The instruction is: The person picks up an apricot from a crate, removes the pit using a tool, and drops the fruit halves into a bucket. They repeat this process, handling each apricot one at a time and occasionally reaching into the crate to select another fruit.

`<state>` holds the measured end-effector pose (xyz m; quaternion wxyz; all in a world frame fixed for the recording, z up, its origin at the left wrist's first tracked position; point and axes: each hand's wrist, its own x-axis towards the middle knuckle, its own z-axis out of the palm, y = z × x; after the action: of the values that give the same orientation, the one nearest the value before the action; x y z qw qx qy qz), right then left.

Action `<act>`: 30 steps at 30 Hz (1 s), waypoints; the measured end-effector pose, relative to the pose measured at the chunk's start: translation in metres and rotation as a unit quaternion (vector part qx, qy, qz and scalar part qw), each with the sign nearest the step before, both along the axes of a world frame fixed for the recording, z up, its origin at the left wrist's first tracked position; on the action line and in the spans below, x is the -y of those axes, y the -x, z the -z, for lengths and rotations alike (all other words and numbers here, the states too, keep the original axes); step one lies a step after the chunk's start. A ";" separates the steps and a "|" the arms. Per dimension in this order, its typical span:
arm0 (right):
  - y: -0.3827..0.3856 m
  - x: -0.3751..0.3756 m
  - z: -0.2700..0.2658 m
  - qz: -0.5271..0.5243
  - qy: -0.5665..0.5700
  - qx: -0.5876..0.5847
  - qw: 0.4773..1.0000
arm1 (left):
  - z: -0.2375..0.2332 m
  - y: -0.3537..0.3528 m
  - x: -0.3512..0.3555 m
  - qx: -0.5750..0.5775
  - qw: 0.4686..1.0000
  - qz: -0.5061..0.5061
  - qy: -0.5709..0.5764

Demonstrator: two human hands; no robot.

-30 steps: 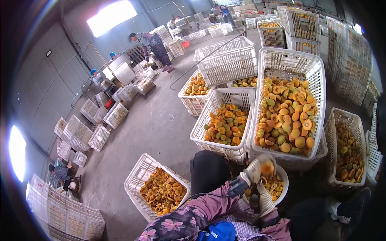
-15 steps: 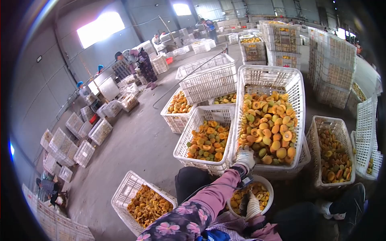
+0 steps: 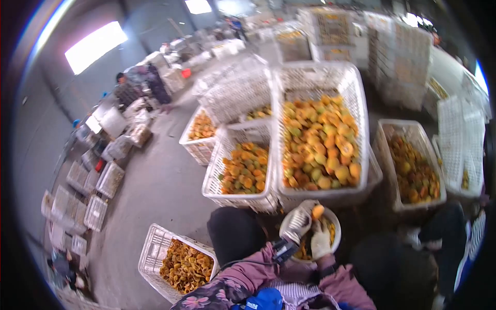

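My left hand [image 3: 299,221], in a pale glove, is above the rim of a white bucket [image 3: 338,238], its fingers closed round an orange apricot [image 3: 317,212]. My right hand [image 3: 321,242], also gloved, is beside it over the bucket; its fingers are blurred, and whatever they hold cannot be made out. Cut orange pieces show inside the bucket. Just beyond stands a large white crate [image 3: 362,134] heaped with apricots [image 3: 320,144], some of them halved. On its left is a lower crate [image 3: 207,181] of similar fruit.
A white crate [image 3: 150,253] of darker orange pieces stands on the floor at left. Another fruit crate [image 3: 383,155] stands at right, near a person's leg [image 3: 444,227]. Stacked crates [image 3: 398,57] rise behind. Other people work among crates at far left.
My left hand has moved from the large crate's near edge down to the bucket, now with an apricot in it. My right hand has stayed at the bucket. The camera view has shifted.
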<state>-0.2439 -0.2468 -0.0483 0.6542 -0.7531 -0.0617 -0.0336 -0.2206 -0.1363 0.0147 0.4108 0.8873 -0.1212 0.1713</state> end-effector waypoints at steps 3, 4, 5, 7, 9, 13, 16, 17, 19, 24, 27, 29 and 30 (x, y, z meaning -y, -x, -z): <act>0.010 0.005 -0.038 -0.038 0.158 0.041 0.986 | 0.063 0.002 -0.001 -0.129 0.886 0.041 0.443; 0.009 -0.002 -0.048 -0.027 -0.003 -0.067 0.997 | 0.079 -0.003 -0.009 -0.189 0.845 0.041 0.498; 0.009 0.000 -0.050 -0.038 0.045 -0.073 0.996 | 0.042 0.009 -0.001 -0.171 0.841 0.050 0.510; 0.010 0.002 -0.059 -0.041 0.139 -0.050 0.988 | 0.001 0.019 0.014 -0.078 0.886 0.022 0.456; 0.011 0.003 -0.065 -0.062 0.132 -0.108 0.983 | -0.005 0.016 0.016 -0.179 0.749 -0.031 0.637; 0.011 0.006 -0.083 -0.074 0.126 -0.163 0.976 | -0.010 0.013 0.014 -0.222 0.753 -0.010 0.619; 0.011 0.007 -0.091 -0.113 0.166 -0.195 0.960 | 0.002 0.007 0.005 -0.261 0.766 -0.039 0.587; 0.014 0.006 -0.079 -0.116 0.151 -0.135 0.972 | -0.002 0.006 0.003 -0.229 0.845 -0.031 0.481; 0.015 -0.006 -0.059 -0.133 0.080 -0.108 0.982 | -0.007 0.006 -0.008 -0.223 0.870 0.023 0.440; 0.016 0.025 -0.110 -0.295 -0.313 -0.490 0.758 | -0.014 0.000 -0.013 -0.321 0.776 0.105 0.533; 0.028 0.016 -0.117 -0.333 -0.396 -0.522 0.678 | -0.030 -0.024 -0.033 -0.223 0.506 0.103 0.827; 0.030 0.016 -0.123 -0.293 -0.418 -0.542 0.668 | -0.063 -0.032 -0.040 -0.086 0.362 0.160 0.914; 0.026 0.016 -0.117 -0.293 -0.421 -0.536 0.671 | 0.022 -0.058 -0.110 -0.014 0.483 0.239 0.842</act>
<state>-0.2700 -0.2628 0.0689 0.7986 -0.2302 0.1029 0.5465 -0.1625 -0.0262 -0.0069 0.9884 0.0555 -0.1208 0.0741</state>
